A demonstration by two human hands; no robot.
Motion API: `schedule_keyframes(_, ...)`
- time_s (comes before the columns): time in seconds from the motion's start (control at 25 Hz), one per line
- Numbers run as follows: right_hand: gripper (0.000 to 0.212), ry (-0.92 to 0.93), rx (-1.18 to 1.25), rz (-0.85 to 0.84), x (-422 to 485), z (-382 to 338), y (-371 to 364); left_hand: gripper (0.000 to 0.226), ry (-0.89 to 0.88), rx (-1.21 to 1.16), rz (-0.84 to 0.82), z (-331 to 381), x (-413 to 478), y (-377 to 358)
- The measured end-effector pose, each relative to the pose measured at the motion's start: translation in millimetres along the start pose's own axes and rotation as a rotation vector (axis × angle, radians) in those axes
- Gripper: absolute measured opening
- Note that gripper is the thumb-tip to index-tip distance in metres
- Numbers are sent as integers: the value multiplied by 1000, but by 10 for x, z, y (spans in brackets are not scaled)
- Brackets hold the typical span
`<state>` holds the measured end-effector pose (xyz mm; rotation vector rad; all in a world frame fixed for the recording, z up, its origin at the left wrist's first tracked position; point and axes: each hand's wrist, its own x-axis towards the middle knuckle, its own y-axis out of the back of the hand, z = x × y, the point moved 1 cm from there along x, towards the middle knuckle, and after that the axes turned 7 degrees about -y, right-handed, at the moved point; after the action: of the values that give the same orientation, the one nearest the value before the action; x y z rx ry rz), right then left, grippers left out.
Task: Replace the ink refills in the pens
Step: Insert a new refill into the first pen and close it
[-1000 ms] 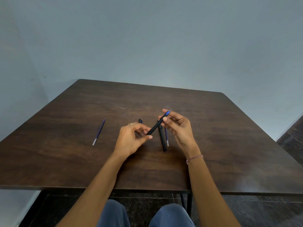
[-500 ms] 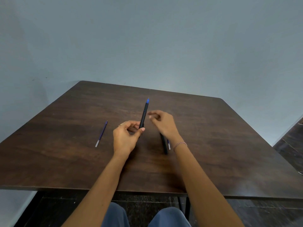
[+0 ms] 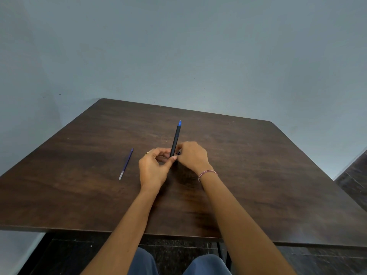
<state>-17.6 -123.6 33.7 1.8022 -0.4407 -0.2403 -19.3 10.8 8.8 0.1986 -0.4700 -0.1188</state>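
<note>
My left hand point(image 3: 154, 169) grips the lower end of a black pen point(image 3: 175, 139), which stands nearly upright with its blue tip pointing up and away. My right hand point(image 3: 193, 157) is right beside it, fingers curled, pinching a small dark end cap point(image 3: 178, 153) against the pen's bottom. A loose blue ink refill point(image 3: 126, 163) with a clear end lies on the table to the left of my hands. A second pen and refill seen earlier are hidden under my right hand and wrist.
The dark wooden table point(image 3: 258, 175) stands against a pale blue wall point(image 3: 198, 56). Its front edge runs just above my knees point(image 3: 204, 264). A dark floor shows at the far right.
The left hand swung the pen from a slant to nearly upright. The right hand let go of the tip, crossed to the pen's lower end and closed on the small cap.
</note>
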Motion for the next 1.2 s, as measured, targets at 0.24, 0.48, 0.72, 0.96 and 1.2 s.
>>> schedule_keyframes(0.24,14,-14,291,32,-52,140,104,26,-38,2,-27,-20,-13,-16)
schedule_keyframes(0.48,8,-255,1115,217,-218,457,229,28,-99,33,-102,-8,-30,-41)
schedule_keyframes(0.72,10,-325,1575,352,-319,641,121,33,-153,65,-193,10,-61,-53)
schedule_keyframes(0.96,28,-207,1785,465,-332,680,173,38,-193,99,-213,22,-70,-50)
schedule_keyframes(1.2,28,-183,1814,530,-338,683,211,40,-201,116,-225,31,-70,-45)
